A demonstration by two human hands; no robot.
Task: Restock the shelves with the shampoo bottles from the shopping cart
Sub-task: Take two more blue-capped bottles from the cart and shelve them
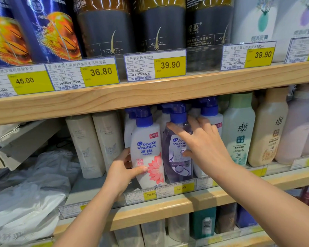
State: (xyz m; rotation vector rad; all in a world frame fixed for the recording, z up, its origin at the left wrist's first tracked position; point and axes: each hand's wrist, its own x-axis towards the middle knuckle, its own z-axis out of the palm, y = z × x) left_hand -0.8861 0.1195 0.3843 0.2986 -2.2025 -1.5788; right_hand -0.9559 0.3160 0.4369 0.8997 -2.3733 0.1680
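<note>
2 bare forearms, left hand [122,172] and right hand [204,142], no sleeves in view (cut off at frame bottom). No rings, watch or gloves. Short plain nails.

We have one view only, worn on the head. It faces a run of store shelves straight on and very close, tipped slightly down. The wooden front edge of the upper shelf [150,93] crosses the frame's middle, slanting up to the right; the middle shelf [168,209] edge runs below it. Both forearms enter from the bottom edge.
</note>
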